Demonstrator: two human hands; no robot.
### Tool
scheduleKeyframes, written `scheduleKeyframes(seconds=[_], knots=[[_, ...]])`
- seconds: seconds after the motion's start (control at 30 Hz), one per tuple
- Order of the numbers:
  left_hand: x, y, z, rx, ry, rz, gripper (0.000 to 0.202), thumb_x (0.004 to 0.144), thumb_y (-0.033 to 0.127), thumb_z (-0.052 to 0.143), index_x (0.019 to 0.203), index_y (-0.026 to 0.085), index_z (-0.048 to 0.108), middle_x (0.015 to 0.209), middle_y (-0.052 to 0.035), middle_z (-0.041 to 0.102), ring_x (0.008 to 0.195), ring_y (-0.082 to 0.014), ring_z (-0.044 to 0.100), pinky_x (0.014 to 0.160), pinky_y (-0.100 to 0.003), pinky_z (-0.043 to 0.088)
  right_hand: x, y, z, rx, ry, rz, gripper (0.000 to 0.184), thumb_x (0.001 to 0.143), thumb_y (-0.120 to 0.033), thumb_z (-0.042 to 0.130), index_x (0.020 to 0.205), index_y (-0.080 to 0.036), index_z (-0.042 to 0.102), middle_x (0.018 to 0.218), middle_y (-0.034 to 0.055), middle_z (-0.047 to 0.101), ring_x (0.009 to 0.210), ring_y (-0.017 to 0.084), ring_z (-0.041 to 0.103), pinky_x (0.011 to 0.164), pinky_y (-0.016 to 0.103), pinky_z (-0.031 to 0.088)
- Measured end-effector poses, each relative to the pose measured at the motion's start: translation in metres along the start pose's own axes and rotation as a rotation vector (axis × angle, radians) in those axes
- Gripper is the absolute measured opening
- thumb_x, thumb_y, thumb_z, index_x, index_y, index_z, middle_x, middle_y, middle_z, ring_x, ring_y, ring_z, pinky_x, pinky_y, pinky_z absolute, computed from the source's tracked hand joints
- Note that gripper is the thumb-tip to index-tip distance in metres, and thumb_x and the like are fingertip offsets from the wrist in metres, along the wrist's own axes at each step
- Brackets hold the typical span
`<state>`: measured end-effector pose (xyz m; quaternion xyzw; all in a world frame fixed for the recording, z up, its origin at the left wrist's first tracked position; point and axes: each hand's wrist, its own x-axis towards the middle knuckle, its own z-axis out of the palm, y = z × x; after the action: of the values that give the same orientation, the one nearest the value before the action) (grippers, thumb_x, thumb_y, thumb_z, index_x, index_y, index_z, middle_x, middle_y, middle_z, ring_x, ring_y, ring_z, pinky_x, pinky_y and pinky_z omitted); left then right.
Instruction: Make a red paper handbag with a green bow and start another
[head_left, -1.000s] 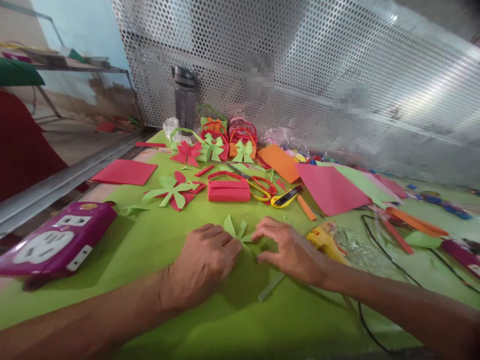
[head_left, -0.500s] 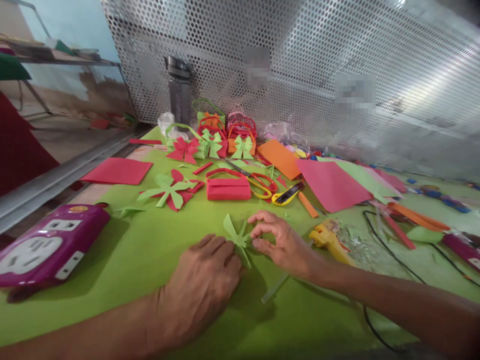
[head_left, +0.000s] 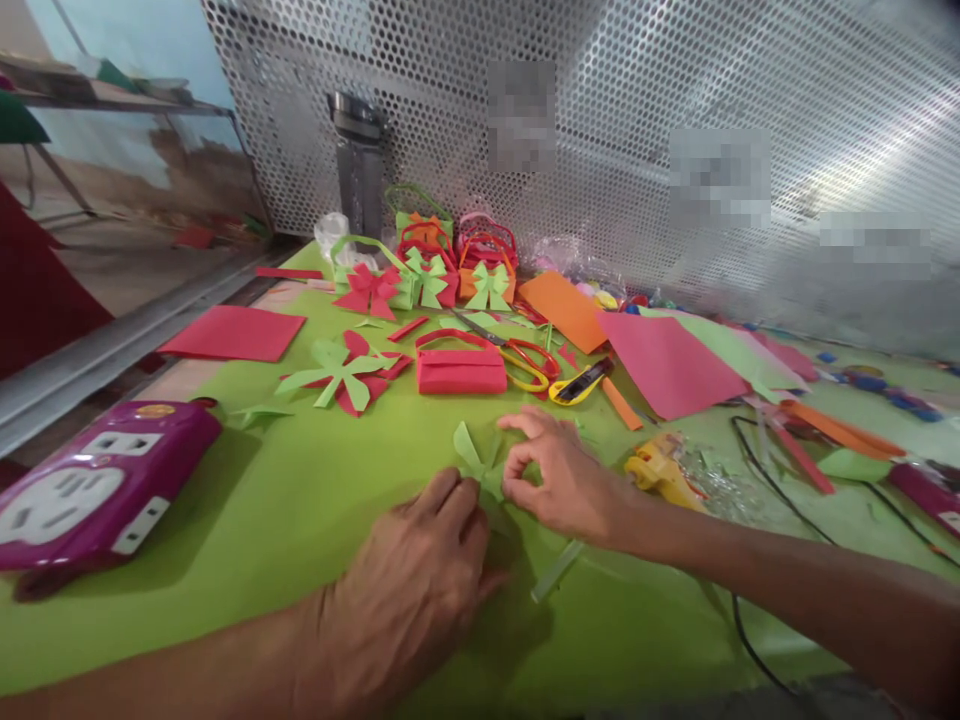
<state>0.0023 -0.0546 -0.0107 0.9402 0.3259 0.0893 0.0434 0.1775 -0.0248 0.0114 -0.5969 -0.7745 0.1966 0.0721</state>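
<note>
A small light-green paper petal cutout point(head_left: 466, 446) is between my hands, just above the green table. My left hand point(head_left: 424, 570) has its fingers curled at the cutout's near-left side and covers part of it. With thumb and index finger pinched, my right hand point(head_left: 555, 475) grips its right side. Behind them stands a red paper handbag point(head_left: 461, 371) with a red handle. Left of the bag, a larger green petal cutout point(head_left: 335, 372) lies over red paper petals point(head_left: 356, 400). A clear glue stick point(head_left: 556, 570) rests below my right hand.
Scissors point(head_left: 529, 362) and a yellow box cutter point(head_left: 581, 382) lie right of the bag. A yellow glue gun point(head_left: 664, 468) sits past my right wrist, near a black cord point(head_left: 780, 485). A purple power strip point(head_left: 112, 485) is at left. Finished paper bags point(head_left: 487, 285) and a bottle point(head_left: 358, 165) stand behind.
My left hand's fingers have turned slightly and lie closer around the cutout's near side. My right thumb and index finger have closed into a rounder pinch. The view has shifted slightly.
</note>
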Motion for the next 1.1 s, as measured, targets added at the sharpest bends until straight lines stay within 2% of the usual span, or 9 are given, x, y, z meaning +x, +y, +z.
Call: scheduleKeyframes(seconds=[0.3, 0.6, 0.83, 1.1], knots=[[-0.002, 0.002, 0.000, -0.060, -0.075, -0.038, 0.025, 0.084, 0.032, 0.062, 0.093, 0.009, 0.066, 0.099, -0.0146, 0.061, 0.101, -0.0334, 0.055, 0.073, -0.047, 0.058, 0.000, -0.010, -0.001, -0.102, -0.027, 0.057, 0.018, 0.074, -0.011, 0.056, 0.059, -0.018, 0.062, 0.139, 0.0086, 0.048, 0.135, 0.032, 0.030, 0.106, 0.062, 0.018], [-0.001, 0.002, -0.003, -0.074, -0.080, -0.081, 0.034, 0.083, 0.040, 0.062, 0.101, 0.011, 0.063, 0.099, -0.0108, 0.059, 0.098, -0.0301, 0.054, 0.079, -0.047, 0.054, -0.001, -0.005, 0.008, -0.158, 0.033, 0.000, 0.016, 0.073, -0.011, 0.054, 0.062, -0.017, 0.064, 0.139, 0.0103, 0.048, 0.134, 0.035, 0.030, 0.103, 0.064, 0.022], [-0.003, 0.001, -0.002, -0.162, -0.053, -0.121, 0.038, 0.085, 0.042, 0.059, 0.111, 0.014, 0.058, 0.105, -0.0102, 0.056, 0.101, -0.0294, 0.050, 0.082, -0.047, 0.051, -0.001, -0.006, 0.008, -0.156, 0.036, 0.002, 0.017, 0.074, -0.011, 0.054, 0.061, -0.018, 0.063, 0.137, 0.0100, 0.049, 0.133, 0.034, 0.032, 0.103, 0.066, 0.021], [0.002, -0.001, 0.000, -0.162, -0.041, -0.131, 0.046, 0.084, 0.044, 0.059, 0.113, 0.009, 0.058, 0.102, -0.0113, 0.054, 0.096, -0.0296, 0.049, 0.083, -0.050, 0.048, -0.001, -0.008, 0.006, -0.130, 0.033, 0.005, 0.018, 0.074, -0.011, 0.054, 0.060, -0.018, 0.064, 0.137, 0.0110, 0.050, 0.133, 0.035, 0.033, 0.102, 0.066, 0.019]])
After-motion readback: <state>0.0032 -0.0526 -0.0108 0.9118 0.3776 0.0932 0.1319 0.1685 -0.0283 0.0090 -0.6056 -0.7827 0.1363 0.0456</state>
